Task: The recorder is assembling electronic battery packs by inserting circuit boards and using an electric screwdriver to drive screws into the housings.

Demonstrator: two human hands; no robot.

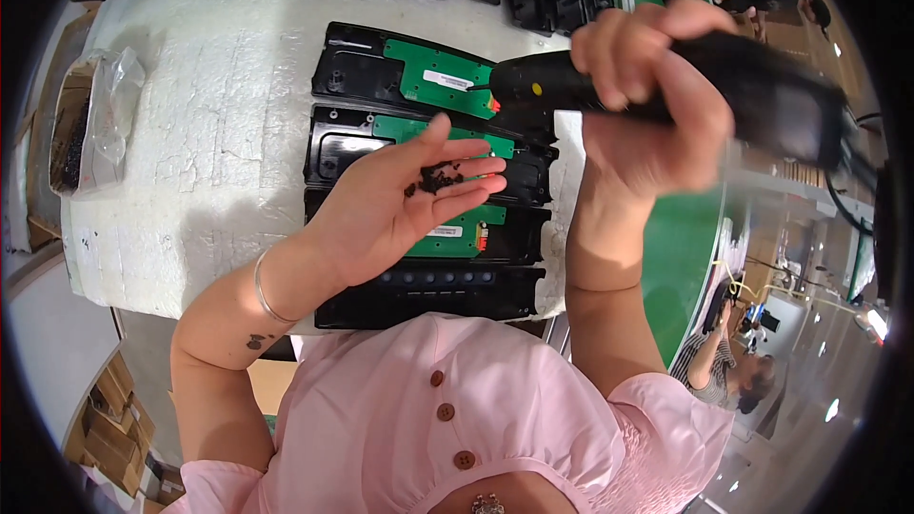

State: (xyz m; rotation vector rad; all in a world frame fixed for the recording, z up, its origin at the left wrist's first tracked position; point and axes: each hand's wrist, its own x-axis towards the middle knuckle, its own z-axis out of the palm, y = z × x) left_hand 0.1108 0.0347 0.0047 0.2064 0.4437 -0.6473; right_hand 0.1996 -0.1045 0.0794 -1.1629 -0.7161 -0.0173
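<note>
Small dark pieces (440, 177) in the upturned left grip (395, 192), a black screwdriver (557, 83) in the right grip (681, 105)

Your black power screwdriver (545, 84) points left, its thin bit (479, 88) over the green circuit board (427, 52) in a black shell (354, 65); tiny dark screws (438, 178) sit loose on your left palm (402, 198).

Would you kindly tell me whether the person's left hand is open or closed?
Open: the left hand is palm up, its fingers loosely extended, with small black screws visible on it.
</note>
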